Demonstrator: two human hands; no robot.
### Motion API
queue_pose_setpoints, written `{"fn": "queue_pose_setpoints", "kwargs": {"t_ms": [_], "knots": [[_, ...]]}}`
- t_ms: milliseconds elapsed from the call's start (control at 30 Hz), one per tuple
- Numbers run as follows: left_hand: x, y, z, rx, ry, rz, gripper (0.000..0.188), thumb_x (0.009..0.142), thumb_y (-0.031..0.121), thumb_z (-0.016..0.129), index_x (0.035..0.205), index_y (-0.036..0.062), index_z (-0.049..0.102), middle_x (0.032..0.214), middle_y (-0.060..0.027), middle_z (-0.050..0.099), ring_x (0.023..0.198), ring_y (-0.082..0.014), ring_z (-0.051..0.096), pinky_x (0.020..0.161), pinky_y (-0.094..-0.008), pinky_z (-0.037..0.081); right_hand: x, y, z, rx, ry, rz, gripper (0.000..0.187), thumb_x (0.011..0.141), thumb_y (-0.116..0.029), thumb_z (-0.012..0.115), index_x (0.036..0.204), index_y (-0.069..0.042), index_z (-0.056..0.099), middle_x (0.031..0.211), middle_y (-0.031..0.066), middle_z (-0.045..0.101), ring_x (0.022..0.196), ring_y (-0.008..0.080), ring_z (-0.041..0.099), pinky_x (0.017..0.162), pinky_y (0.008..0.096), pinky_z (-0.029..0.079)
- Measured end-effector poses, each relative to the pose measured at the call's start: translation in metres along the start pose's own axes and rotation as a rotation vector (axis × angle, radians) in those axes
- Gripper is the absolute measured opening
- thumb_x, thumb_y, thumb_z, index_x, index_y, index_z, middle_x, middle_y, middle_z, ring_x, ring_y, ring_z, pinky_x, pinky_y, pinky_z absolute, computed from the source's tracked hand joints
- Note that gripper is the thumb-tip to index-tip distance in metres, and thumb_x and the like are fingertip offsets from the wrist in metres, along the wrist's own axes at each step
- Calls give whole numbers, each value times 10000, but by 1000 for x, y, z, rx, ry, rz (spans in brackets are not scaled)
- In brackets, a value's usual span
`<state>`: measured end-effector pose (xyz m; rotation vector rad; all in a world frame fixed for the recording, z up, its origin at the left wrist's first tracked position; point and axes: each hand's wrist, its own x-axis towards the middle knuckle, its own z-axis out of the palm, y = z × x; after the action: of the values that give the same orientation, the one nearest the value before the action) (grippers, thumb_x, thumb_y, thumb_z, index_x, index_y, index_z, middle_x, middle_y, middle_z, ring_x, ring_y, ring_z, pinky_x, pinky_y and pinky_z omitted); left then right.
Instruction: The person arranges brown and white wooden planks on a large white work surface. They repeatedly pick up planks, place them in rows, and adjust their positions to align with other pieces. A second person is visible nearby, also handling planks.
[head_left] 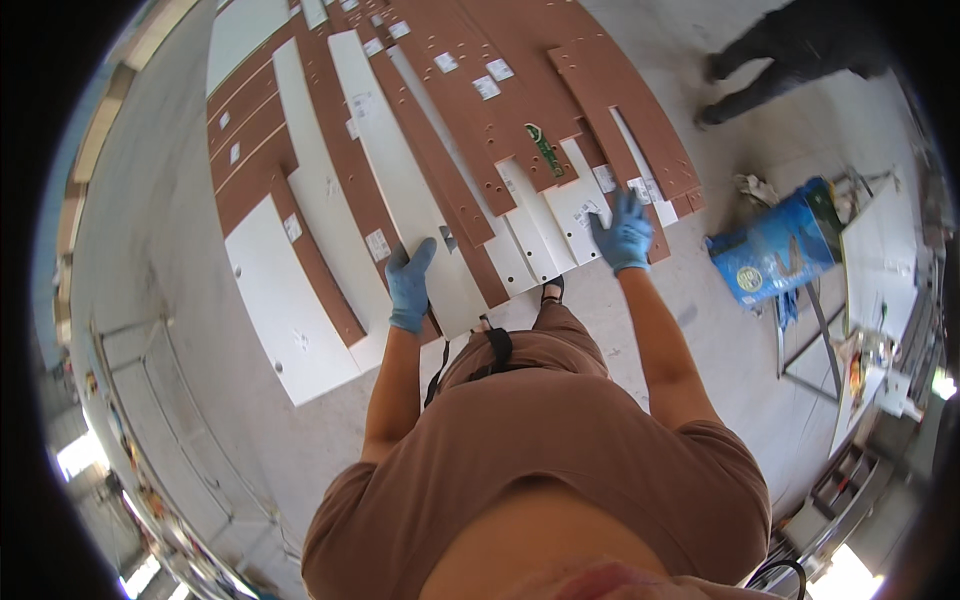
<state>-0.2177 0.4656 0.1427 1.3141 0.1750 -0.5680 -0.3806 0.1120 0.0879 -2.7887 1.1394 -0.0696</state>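
Note:
A long, narrow white board [385, 160] runs away from my body on top of a wide layer of brown and white panels. At its near left edge, my left hand [408, 288] in a blue glove grips the board, with some of the fingers hidden. My right hand [627, 237], also in a blue glove, is spread and holds nothing. It hovers over or touches the near right panels, beside a white panel [575, 215] with a paper label; I cannot tell whether it makes contact. A green, curved-looking object [544, 150] lies on the brown panels [470, 110] ahead.
To the right, a blue printed bag [775, 255] hangs or leans by a metal-framed white table [880, 245]. A person in dark trousers [790, 60] stands at the far right. A metal frame [150, 350] stands on the left over the grey concrete floor [150, 220].

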Motion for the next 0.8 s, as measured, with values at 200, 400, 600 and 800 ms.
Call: {"fn": "queue_pose_setpoints", "kwargs": {"t_ms": [200,400,600,800], "knots": [[-21,-3,33,-16,77,29,338,982,107,716,1259,-79,664,1168,-174,762,1013,-260,760,887,-357,615,40,76,23,-178,86,-159,874,862,-528,751,1515,-40,436,1512,268,498,1379,423,517,1054,536,477],[-49,-7,46,-49,118,60,402,991,140,701,1308,-98,636,1202,-216,755,1058,-307,766,935,-381,623,60,82,30,-108,-33,-70,791,873,-534,755,1475,-95,490,1242,190,689,1091,401,700,853,529,586],[-66,-1,15,-32,159,50,406,1006,150,684,1320,-102,629,1224,-230,745,1081,-310,760,954,-383,624,48,65,12,28,182,-194,617,839,-470,795,1336,-164,593,1043,165,724,881,385,716,723,540,574],[-63,4,-40,-29,150,97,393,1019,152,677,1313,-104,628,1242,-216,738,1094,-317,757,948,-388,630,3,-45,-7,254,194,-272,492,811,-411,809,1215,-156,694,995,172,716,867,391,685,726,526,549]]}}
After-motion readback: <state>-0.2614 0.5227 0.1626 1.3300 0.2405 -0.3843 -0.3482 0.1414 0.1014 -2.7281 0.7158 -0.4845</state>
